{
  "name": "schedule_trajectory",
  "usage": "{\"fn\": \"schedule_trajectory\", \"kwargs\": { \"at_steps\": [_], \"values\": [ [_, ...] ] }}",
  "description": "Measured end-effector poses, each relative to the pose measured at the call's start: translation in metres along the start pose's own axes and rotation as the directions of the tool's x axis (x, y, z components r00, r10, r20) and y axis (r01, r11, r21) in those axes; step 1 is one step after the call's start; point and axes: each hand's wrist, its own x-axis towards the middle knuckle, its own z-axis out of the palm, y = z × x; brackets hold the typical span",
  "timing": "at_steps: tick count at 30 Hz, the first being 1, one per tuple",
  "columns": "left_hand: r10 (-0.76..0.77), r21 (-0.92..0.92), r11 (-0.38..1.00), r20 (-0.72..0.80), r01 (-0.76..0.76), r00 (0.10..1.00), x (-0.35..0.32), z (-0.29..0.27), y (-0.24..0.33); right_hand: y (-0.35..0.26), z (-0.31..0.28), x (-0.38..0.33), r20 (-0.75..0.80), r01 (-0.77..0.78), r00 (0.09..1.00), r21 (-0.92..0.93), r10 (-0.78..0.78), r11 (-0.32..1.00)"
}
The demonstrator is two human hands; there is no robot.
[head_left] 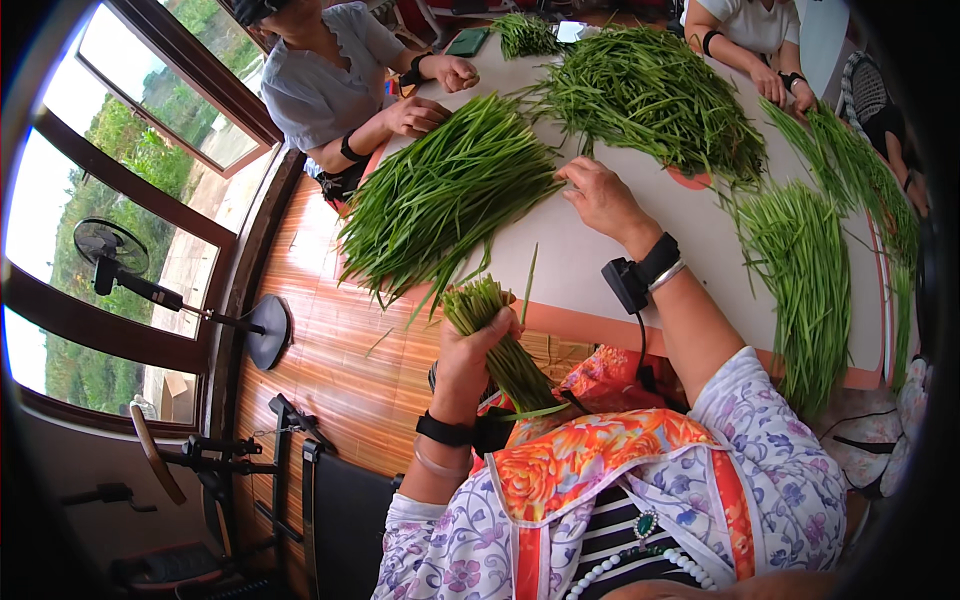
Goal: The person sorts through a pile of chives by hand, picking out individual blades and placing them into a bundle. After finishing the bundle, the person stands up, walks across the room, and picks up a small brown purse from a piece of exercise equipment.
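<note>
1. A bunch of green stalks (497, 335) is gripped upright in the left hand (470, 352), the fingers wrapped tightly round its middle, at the near edge of the table (590, 260).
2. The cut ends of the bunch are seen above the fist; the leafy tails hang below it towards the lap.
3. The right hand (600, 195) is laid open and flat on the table, its fingertips touching the edge of a large pile of stalks (445, 195).
4. The pile is spread just beyond the bunch, well within reach of both hands.

A standing fan (112, 250) stands by the window (120, 150), on wooden floor (340, 370).
</note>
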Motion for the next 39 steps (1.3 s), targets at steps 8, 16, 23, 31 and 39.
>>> {"fn": "schedule_trajectory", "kwargs": {
  "at_steps": [8,16,23,31,39],
  "values": [
    [-0.028,-0.005,1.0,-0.01,0.028,1.0,-0.002,-0.001,0.006,0.009,0.009,-0.001,0.08,-0.06,0.994,-0.108,0.069,0.992],
    [-0.023,0.049,0.998,-0.105,0.028,0.994,-0.001,-0.01,0.006,-0.01,-0.031,0.013,0.14,-0.341,0.937,0.56,0.319,0.755],
    [0.026,0.068,0.997,-0.084,-0.02,0.996,0.002,-0.006,0.018,0.015,-0.033,0.009,-0.053,-0.172,0.976,0.406,0.211,0.898],
    [0.097,0.146,0.986,-0.119,-0.079,0.988,0.001,0.008,0.033,-0.046,-0.061,0.014,0.378,-0.203,0.925,0.573,-0.037,0.794],
    [0.121,0.393,0.912,0.006,-0.114,0.993,-0.004,0.019,0.036,-0.097,-0.032,0.003,0.324,0.023,0.862,0.744,-0.39,0.668]
  ]
}}
